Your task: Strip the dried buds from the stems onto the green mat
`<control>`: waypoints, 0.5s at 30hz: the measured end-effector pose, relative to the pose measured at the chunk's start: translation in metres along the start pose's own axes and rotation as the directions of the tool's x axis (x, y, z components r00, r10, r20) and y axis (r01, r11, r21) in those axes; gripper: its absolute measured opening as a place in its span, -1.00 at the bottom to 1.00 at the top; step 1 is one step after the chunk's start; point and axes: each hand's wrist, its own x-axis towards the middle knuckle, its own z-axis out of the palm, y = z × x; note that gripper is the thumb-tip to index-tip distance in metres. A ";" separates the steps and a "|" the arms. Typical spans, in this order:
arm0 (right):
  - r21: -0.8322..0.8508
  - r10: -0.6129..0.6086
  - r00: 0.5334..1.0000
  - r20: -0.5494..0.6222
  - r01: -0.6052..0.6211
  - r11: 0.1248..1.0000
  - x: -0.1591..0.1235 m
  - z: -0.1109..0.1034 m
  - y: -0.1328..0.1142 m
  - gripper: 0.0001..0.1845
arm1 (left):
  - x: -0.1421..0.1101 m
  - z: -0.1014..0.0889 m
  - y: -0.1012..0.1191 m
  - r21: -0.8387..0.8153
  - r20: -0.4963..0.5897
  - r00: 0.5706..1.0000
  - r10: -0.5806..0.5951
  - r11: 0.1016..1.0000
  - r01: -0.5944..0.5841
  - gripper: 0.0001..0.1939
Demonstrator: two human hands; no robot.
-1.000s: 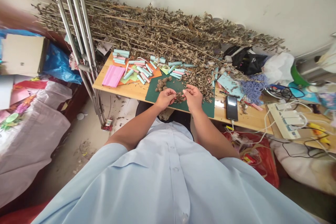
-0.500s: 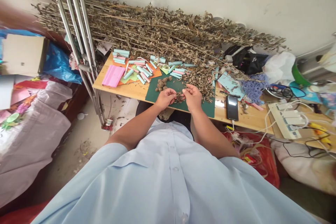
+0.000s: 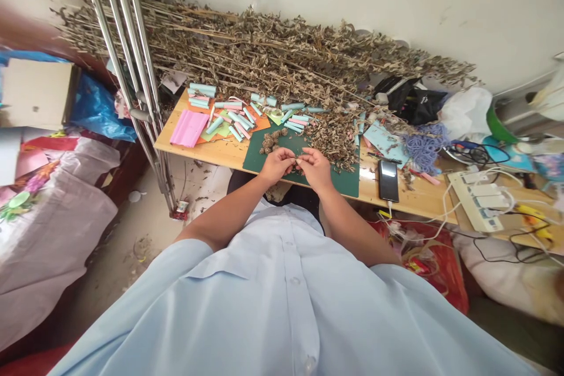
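Both hands meet over the front of a green cutting mat (image 3: 254, 155). My left hand (image 3: 277, 165) has thumb and fingers pinched together, on what looks like a bit of dried herb that is mostly hidden. Thumb to fingertips, my right hand (image 3: 316, 168) pinches at the same spot, touching or nearly touching the left fingertips. Just beyond the left hand sits a small clump of brown, rounded dried balls (image 3: 272, 141). A heap of crumbled dried leaves (image 3: 335, 140) covers the mat's right side.
Long dried leafy stalks (image 3: 264, 41) lie along the wall. Blue and pink paper rolls (image 3: 240, 120) and a pink sheet (image 3: 189, 128) are left of the mat. A phone (image 3: 388, 181), purple yarn (image 3: 425, 147) and a power strip (image 3: 478, 202) lie right. Metal crutches (image 3: 141, 70) stand left.
My right hand has moved left, bringing its fingertips against or close to those of my left hand. Dried material visible between the hands before is now mostly covered. My left hand stays put.
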 end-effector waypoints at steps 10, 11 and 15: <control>-0.034 -0.025 0.999 -0.021 0.024 0.999 0.006 0.000 -0.001 -0.42 | 0.001 0.001 -0.001 -0.001 -0.010 1.000 0.007 1.000 -0.007 -0.72; -0.040 -0.032 0.999 -0.031 0.031 0.999 0.007 -0.001 0.001 -0.43 | 0.000 0.001 -0.001 0.001 -0.013 1.000 0.007 1.000 -0.007 -0.74; -0.054 -0.059 0.993 -0.100 0.054 0.997 0.013 -0.006 0.004 -0.46 | 0.000 0.001 0.001 0.008 -0.017 1.000 -0.015 1.000 0.015 -0.76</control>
